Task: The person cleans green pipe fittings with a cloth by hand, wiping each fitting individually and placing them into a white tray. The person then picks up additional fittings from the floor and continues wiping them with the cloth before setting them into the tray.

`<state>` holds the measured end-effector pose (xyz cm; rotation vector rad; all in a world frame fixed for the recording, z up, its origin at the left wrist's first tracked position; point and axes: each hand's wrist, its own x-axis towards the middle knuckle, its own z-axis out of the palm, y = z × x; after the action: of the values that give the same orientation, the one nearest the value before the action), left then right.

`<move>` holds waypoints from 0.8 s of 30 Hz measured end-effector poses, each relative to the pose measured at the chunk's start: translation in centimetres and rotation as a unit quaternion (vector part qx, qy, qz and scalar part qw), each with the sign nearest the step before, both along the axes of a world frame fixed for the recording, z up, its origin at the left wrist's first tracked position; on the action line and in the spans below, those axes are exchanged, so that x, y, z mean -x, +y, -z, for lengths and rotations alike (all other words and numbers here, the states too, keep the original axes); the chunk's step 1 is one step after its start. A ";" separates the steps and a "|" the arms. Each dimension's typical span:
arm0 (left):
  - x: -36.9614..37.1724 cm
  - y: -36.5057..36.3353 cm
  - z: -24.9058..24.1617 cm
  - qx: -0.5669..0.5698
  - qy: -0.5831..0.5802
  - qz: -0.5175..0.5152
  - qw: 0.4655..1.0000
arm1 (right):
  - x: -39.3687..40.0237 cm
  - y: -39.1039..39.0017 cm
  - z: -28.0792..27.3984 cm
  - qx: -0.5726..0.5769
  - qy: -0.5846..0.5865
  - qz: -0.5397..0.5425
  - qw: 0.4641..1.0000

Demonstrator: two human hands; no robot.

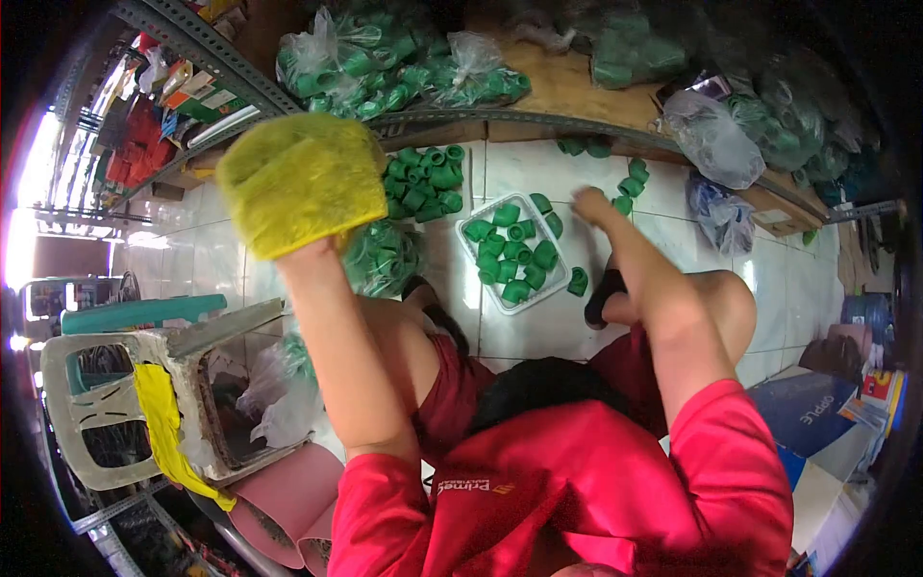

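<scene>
My left hand (317,248) is raised at the left with a yellow cloth (303,178), which covers the fingers. My right hand (594,207) hovers over the tiled floor, to the right of a white plastic basket (516,310). Motion blurs its fingers, and I cannot make out anything in them. Inside the basket lie several green pipe elbows (507,214). More elbows (578,281) rest on the tiles around it, and a pile of green fittings (421,183) sits at its upper left.
A metal shelf (538,113) with bagged green fittings (385,72) runs along the back. A clear bag of fittings (383,258) lies between the basket and my left arm. A worn plastic chair (106,404) with a yellow rag (163,423) is at the left; cartons (798,413) are at the right.
</scene>
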<state>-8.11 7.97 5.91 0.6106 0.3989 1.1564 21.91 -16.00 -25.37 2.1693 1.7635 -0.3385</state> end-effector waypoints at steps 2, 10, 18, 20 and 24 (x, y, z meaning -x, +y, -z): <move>0.6 0.5 -0.4 -0.027 0.040 -0.023 0.999 | 3.2 -4.5 5.3 0.070 0.031 0.151 0.986; 2.6 -0.8 -2.0 -0.247 0.341 -0.147 0.895 | 12.9 -6.6 2.9 0.068 0.172 0.477 0.859; 1.6 -1.3 -3.0 -0.454 0.552 -0.237 0.658 | 11.2 -6.5 4.5 -0.016 0.158 0.552 0.818; 1.7 -0.7 -3.3 -0.495 0.592 -0.251 0.584 | 10.8 -4.4 2.2 -0.228 0.135 0.610 0.747; 0.9 -1.1 -3.4 -0.557 0.629 -0.269 0.472 | 10.7 -1.2 1.4 -0.385 0.240 0.462 0.762</move>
<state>-9.01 6.84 9.32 2.7636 1.1450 1.2526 11.19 -17.24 -26.81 3.7805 0.8615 -0.4600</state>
